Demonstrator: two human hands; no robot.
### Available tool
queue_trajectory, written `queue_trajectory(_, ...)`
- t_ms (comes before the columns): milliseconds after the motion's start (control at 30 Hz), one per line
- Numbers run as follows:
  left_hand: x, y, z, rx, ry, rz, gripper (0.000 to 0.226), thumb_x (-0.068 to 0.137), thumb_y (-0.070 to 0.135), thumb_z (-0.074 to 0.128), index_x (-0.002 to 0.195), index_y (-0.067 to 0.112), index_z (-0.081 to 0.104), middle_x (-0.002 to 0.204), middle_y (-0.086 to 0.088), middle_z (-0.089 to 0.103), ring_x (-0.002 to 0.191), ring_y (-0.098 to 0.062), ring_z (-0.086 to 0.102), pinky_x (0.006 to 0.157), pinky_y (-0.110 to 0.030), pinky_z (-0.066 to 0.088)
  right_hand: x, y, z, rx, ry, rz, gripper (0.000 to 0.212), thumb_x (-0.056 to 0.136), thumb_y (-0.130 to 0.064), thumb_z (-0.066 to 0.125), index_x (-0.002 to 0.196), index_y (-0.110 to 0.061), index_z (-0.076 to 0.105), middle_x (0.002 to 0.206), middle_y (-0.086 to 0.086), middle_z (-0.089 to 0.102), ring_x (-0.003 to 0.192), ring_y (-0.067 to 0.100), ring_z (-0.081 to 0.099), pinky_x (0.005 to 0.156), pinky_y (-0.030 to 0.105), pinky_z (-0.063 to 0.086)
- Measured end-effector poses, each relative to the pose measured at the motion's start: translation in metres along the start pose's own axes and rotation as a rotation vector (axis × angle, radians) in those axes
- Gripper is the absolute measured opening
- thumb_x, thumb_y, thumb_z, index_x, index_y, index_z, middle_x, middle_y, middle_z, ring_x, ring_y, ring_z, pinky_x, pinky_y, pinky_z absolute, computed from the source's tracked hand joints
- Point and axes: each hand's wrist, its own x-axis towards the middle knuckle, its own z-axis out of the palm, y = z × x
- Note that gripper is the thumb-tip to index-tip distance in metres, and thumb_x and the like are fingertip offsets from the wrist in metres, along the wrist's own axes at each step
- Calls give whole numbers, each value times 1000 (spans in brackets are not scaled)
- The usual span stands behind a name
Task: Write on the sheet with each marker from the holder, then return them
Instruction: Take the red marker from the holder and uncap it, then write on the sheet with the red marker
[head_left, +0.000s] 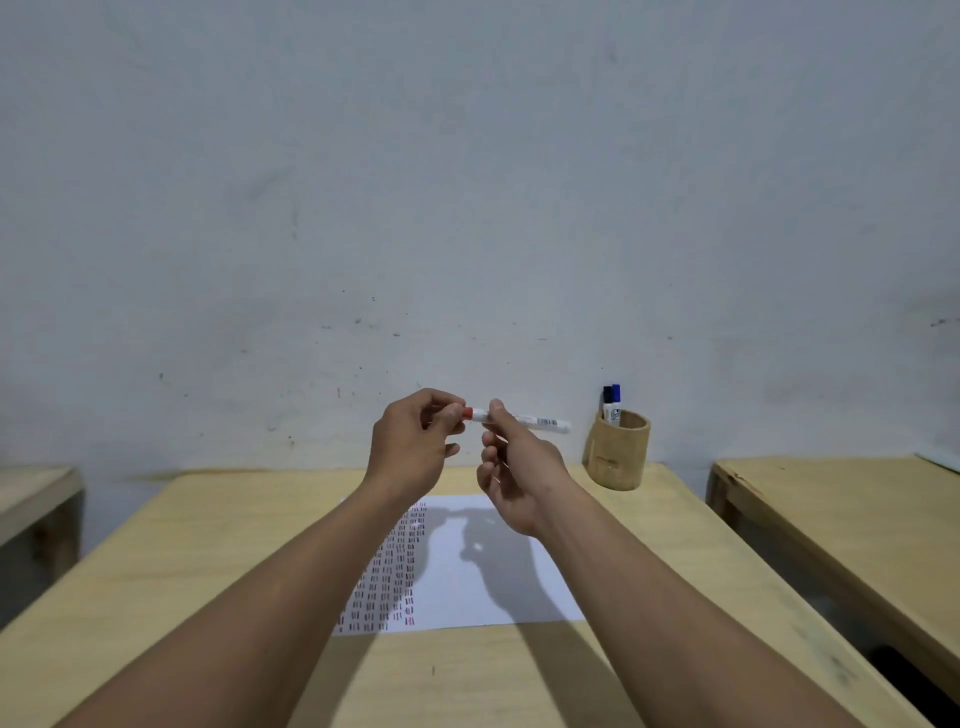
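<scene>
Both hands hold a white marker (540, 422) level above the desk. My right hand (514, 467) pinches its barrel between thumb and fingers. My left hand (415, 441) grips the red cap (468, 413) at the marker's left end. Whether the cap is seated or coming off I cannot tell. Below the hands lies a white sheet (498, 587), with rows of short red and dark strokes down its left side. A round wooden holder (618, 457) stands at the far right of the desk, with a black-capped marker (607, 400) and a blue-capped marker (616, 399) upright in it.
The wooden desk (208, 545) meets a grey-white wall at its far edge. A second wooden desk (841, 509) stands to the right across a narrow gap. Part of a third desk (31, 493) shows at the left edge.
</scene>
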Motion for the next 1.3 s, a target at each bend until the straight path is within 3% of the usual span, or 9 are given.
queue_trajectory(200,-2,-7,-23,97,7,-14,18,98,15,61,95,6,76,89,-9,78,86,-18,76,77,-35,64,5,22,17,135,-24,-42,16,95,-12,71,82,-4,65,60,3,60,45,8,55,48,14,53)
queue_trajectory(367,5,-20,-51,158,76,-69,16,97,18,63,91,12,76,86,-4,78,85,-20,76,75,-36,64,13,38,26,34,35,-115,13,94,-17,72,85,-9,67,64,0,62,50,6,57,50,18,54)
queue_trajectory(533,11,-49,-96,508,121,-72,3,86,16,74,84,15,74,73,2,77,77,-16,73,74,-28,57,20,51,24,-183,41,-112,19,94,-23,71,79,-13,67,66,-2,61,49,4,54,50,20,52)
queue_trajectory(733,7,-97,-123,729,154,-140,15,89,6,65,80,7,77,75,-3,73,65,-16,64,50,-15,42,28,65,21,-304,30,-112,18,94,-23,70,80,-13,66,68,-2,59,58,8,53,53,23,52)
queue_trajectory(900,7,-118,-125,842,116,-179,22,93,6,58,102,9,78,77,2,72,74,-19,67,76,-31,54,36,69,17,-395,10,-133,16,95,-26,69,86,-12,69,73,-1,59,61,8,54,56,25,53)
queue_trajectory(967,6,-117,-125,886,114,-153,28,95,9,58,117,10,74,92,-5,76,89,-25,70,83,-33,54,39,70,16,-411,10,-143,15,95,-25,69,89,-11,71,76,0,61,63,10,55,53,24,53)
queue_trajectory(1133,-11,-107,-124,951,138,-166,41,100,25,52,140,20,57,124,-9,70,114,-34,64,82,-36,48,44,70,8,-456,30,-205,11,93,-14,67,86,-7,71,77,7,64,61,14,58,50,23,55)
queue_trajectory(1233,-27,-102,-129,1021,61,-176,44,103,36,43,144,23,52,135,-9,65,125,-34,57,94,-42,46,49,75,2,-621,79,-305,13,90,-16,70,83,-5,72,72,6,67,59,15,62,51,24,54)
queue_trajectory(1300,-35,-100,-136,1078,-36,-245,48,104,44,32,147,28,48,144,-9,57,136,-33,48,107,-48,37,52,81,-4,-782,114,-342,19,87,-21,70,86,-3,74,69,5,69,58,14,62,50,25,53)
